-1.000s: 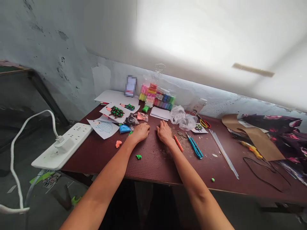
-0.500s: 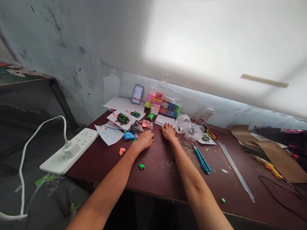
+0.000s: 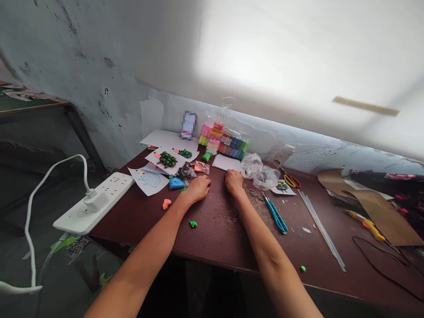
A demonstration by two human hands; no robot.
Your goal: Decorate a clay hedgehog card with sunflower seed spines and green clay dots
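Observation:
My left hand (image 3: 199, 188) rests palm down on the dark red table, fingers loosely stretched and nothing seen in them. Close beside it lie a blue clay packet (image 3: 176, 183), a black clay packet (image 3: 186, 170) and a bit of green clay (image 3: 184, 189). At the front edge of a stack of white paper (image 3: 226, 162) is my right hand (image 3: 234, 181), its fingers curled in and their undersides hidden. Crumpled clear plastic bags (image 3: 265, 176) sit just right of it. A green clay lump (image 3: 193, 224) and a coral clay lump (image 3: 166, 204) lie nearer me.
Hedgehog pictures (image 3: 167, 160) lie at the left, with a phone (image 3: 188, 125) and colored clay packs (image 3: 232, 143) behind. A teal utility knife (image 3: 276, 215), scissors (image 3: 292, 181), clear glue sticks (image 3: 323, 232) and a yellow glue gun (image 3: 369, 224) are rightward. A power strip (image 3: 94, 203) juts past the left edge.
My right hand has drawn back slightly from the paper stack and its fingers have curled in. The left hand stays on the table, its fingers a little straighter. The view has shifted slightly.

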